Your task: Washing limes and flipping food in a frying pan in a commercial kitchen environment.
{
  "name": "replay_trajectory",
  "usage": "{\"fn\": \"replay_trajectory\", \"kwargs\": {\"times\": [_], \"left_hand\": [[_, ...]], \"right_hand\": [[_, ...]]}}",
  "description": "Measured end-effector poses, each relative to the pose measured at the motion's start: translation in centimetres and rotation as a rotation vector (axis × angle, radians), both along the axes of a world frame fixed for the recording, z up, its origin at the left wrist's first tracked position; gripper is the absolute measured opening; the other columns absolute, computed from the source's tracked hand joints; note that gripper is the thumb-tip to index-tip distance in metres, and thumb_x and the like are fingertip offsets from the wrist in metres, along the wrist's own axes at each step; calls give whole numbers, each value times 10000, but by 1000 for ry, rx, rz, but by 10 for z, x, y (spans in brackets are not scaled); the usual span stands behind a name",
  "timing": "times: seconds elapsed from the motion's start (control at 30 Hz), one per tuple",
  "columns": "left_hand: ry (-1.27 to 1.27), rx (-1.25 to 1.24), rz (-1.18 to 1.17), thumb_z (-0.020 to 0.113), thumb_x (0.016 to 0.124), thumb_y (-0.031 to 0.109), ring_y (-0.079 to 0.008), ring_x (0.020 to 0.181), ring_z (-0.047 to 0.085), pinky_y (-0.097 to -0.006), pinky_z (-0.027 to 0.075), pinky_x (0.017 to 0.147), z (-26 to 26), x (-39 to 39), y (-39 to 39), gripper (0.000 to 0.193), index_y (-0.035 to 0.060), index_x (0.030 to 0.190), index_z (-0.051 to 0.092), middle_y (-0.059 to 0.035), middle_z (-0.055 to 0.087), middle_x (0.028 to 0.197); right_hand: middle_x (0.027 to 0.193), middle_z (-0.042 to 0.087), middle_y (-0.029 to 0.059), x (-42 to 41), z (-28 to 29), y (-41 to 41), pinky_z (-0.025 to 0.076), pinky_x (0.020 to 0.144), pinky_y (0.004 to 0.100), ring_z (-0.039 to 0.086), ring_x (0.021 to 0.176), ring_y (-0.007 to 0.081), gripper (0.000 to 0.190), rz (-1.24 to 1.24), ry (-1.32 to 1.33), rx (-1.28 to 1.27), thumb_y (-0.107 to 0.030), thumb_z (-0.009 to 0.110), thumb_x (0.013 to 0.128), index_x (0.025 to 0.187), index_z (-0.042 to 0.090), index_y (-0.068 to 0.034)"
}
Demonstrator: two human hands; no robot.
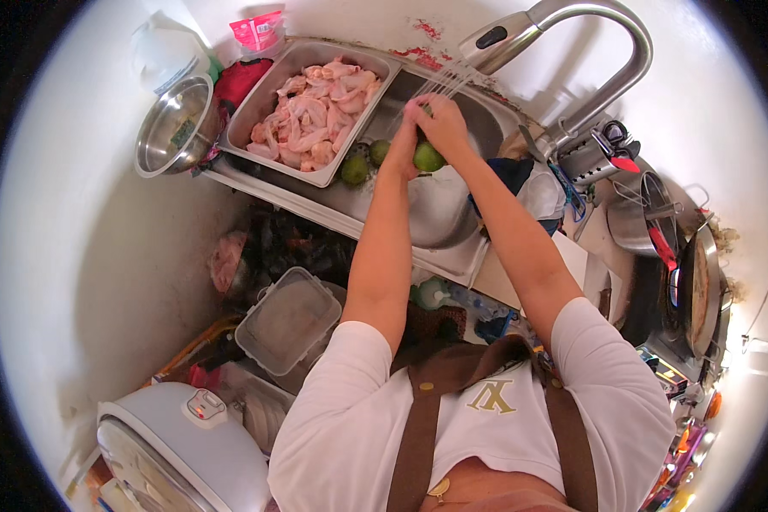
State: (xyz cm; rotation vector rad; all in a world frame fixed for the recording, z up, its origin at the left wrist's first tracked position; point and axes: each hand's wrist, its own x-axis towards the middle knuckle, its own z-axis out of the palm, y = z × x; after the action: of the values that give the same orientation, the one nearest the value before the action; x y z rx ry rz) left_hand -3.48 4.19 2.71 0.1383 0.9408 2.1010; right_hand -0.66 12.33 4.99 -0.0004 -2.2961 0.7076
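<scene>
My left hand (411, 137) and my right hand (445, 125) are cupped together over the sink basin (441, 217), under the spray from a pull-down faucet (486, 48). Between their fingers a bit of a green citrus fruit (427, 110) shows; the hands hide most of it. Another green fruit, likely a lime (428, 157), appears between my wrists; whether it is held or lies below, I cannot tell. Two more limes, one nearer (354, 170) and one farther (379, 152), lie in the sink to the left, near the drain.
A steel pan (237, 137) of raw chicken pieces (313, 112) rests across the sink's left side. Left of it, a steel bowl (176, 128) leans tilted. On the right stand a cutlery holder (579, 160), a steel pot (633, 217) and a frying pan (703, 294). A rice cooker (185, 441) is at lower left.
</scene>
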Motion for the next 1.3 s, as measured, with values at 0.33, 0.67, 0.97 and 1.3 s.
{"fn": "replay_trajectory", "kwargs": {"times": [0.33, 0.67, 0.97, 1.3], "left_hand": [[26, 118, -261, 504, 812, 428, -222, 772, 579, -324, 504, 576, -16, -5, 8, 393, 113, 1048, 516, -79, 570, 918], [1272, -687, -503, 294, 886, 357, -279, 950, 511, -349, 352, 865, -92, 12, 48, 426, 24, 918, 558, -162, 562, 1002], [1516, -882, -642, 418, 820, 367, -249, 1181, 353, -357, 300, 951, -113, 15, 23, 534, 34, 1234, 363, -178, 363, 1281], [1706, -884, -555, 487, 794, 335, -262, 1063, 487, -343, 358, 908, -105, -2, 39, 445, 67, 1149, 507, -156, 493, 1179]], "right_hand": [[860, 595, 71, -9, 16, 26, 459, 653, 296, 565, 743, 172, 197, -8, -130, -371, -70, 425, 786, 917, 568, -36], [919, 608, 65, -14, 4, 12, 451, 707, 301, 561, 826, 160, 284, 217, -812, -815, -157, 541, 695, 961, 590, -72], [1045, 530, 196, -33, -57, -39, 421, 801, 397, 519, 938, 346, 613, 300, -1027, 215, -181, 645, 637, 1200, 405, -152], [848, 571, 127, -53, -84, 18, 466, 661, 366, 563, 819, 256, 522, 10, -660, -160, -257, 682, 596, 1053, 469, -123]]}}
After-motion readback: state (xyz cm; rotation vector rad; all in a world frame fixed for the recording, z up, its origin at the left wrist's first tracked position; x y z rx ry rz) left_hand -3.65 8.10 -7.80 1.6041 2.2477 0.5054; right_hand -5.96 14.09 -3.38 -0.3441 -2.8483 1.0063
